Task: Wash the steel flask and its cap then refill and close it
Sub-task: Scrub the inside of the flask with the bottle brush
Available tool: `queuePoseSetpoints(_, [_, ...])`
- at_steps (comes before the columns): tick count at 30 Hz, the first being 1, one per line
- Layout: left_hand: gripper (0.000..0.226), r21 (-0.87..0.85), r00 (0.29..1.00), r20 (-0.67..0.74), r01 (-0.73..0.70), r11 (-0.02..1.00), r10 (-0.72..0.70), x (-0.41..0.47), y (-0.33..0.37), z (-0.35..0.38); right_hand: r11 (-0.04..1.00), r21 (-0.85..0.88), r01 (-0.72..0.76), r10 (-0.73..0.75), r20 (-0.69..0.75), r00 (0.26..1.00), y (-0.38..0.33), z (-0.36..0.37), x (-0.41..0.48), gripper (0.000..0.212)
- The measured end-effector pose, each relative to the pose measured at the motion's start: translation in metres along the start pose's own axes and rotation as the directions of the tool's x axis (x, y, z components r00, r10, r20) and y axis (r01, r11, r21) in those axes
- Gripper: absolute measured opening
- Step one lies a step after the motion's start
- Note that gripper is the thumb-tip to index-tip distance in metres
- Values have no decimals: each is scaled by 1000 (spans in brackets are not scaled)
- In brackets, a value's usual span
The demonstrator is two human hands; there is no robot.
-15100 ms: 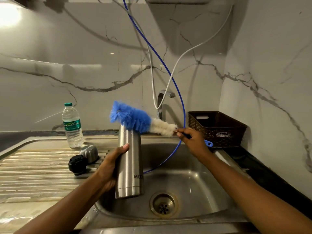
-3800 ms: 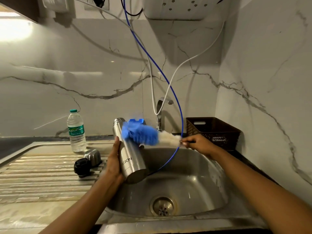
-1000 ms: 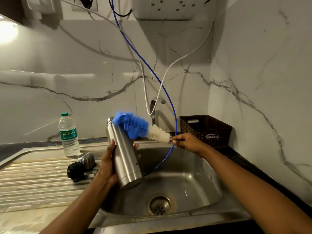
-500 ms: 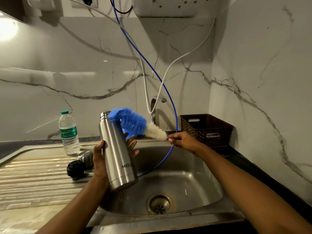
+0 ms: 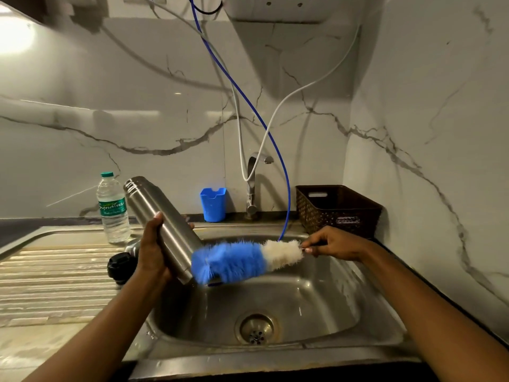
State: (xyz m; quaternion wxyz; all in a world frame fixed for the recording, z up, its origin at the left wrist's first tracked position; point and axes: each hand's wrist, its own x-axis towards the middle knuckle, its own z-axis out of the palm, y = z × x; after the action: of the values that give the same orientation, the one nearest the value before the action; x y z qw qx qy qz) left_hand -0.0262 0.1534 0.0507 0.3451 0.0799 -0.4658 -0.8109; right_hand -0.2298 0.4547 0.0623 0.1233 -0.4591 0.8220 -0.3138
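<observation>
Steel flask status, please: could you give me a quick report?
Left hand grips steel flask, tilted, uncapped. Right hand holds bottle brush at flask's base. Black cap on drainboard. Nothing obstructing.

There is one cylindrical brushed-steel flask [image 5: 146,199]. One round black cap [image 5: 121,267] lies beside one steel lid [image 5: 131,244], which is mostly hidden. There is one bottle brush with blue and white bristles [image 5: 239,260], one clear plastic water bottle with a green cap and label [image 5: 113,210], one small blue plastic holder [image 5: 213,204] and one dark brown woven basket [image 5: 338,209]. One steel tap [image 5: 251,183] serves one steel sink [image 5: 316,296] with one round drain [image 5: 256,328]. One thin blue hose [image 5: 247,99] hangs; the white hoses [image 5: 292,95] number one or two, unclear. Two hands show: left hand [image 5: 150,252], right hand [image 5: 330,244].
</observation>
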Motion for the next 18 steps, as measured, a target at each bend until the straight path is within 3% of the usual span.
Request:
queuePoseSetpoints(3, [87, 21, 994, -102, -32, 999, 34, 7, 6, -7, 994, -105, 25, -24, 18, 1000, 7, -7, -2, 22])
queuePoseSetpoints(6, [91, 5, 995, -95, -40, 999, 40, 11, 5, -9, 977, -210, 33, -35, -8, 999, 11, -1, 3, 20])
queuePoseSetpoints(14, [87, 174, 994, -20, -101, 980, 106, 15, -8, -1, 991, -120, 52, -31, 169, 985, -2, 21, 15, 16])
queuePoseSetpoints(18, [85, 190, 989, -43, -134, 973, 144, 19, -8, -2, 998, -53, -17, 25, 159, 987, 7, 2, 10, 16])
